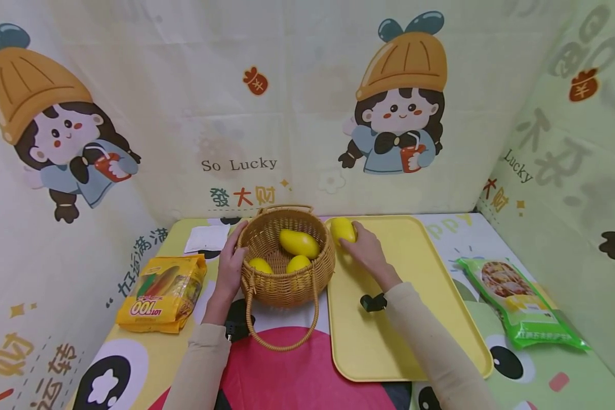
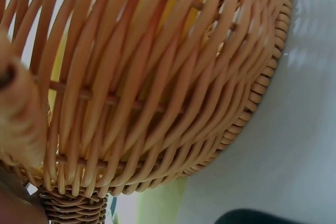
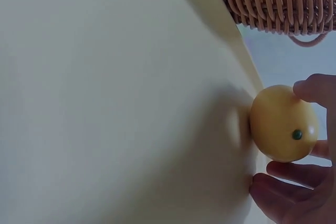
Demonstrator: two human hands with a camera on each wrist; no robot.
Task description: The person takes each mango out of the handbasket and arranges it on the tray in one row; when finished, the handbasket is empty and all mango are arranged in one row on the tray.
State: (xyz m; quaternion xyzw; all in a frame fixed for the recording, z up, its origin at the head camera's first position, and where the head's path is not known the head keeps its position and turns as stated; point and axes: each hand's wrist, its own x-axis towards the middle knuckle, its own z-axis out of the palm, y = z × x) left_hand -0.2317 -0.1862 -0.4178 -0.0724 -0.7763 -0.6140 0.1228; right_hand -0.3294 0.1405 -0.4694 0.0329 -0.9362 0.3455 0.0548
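A brown wicker basket [image 1: 279, 293] stands left of the yellow tray [image 1: 415, 256], one handle folded down at its front. My left hand [image 1: 230, 262] grips its left rim, thumb over the edge. Inside lie a long yellow mango [image 1: 299, 244] and two more yellow fruits, partly hidden by the front rim. My right hand [image 1: 367, 250] holds another yellow mango [image 1: 342, 229] at the tray's far left corner. Seen from the right wrist, thumb and fingers are around this mango [image 3: 281, 124], whose end shows a green stem dot. The left wrist view is filled by the basket's woven side [image 2: 142, 87].
A yellow snack bag [image 1: 161, 293] lies at the left, with a flat white packet [image 1: 206, 238] behind it. Right of the tray lies a green food bag [image 1: 517, 299]. A printed cloth wall [image 1: 297, 131] closes off the back and both sides.
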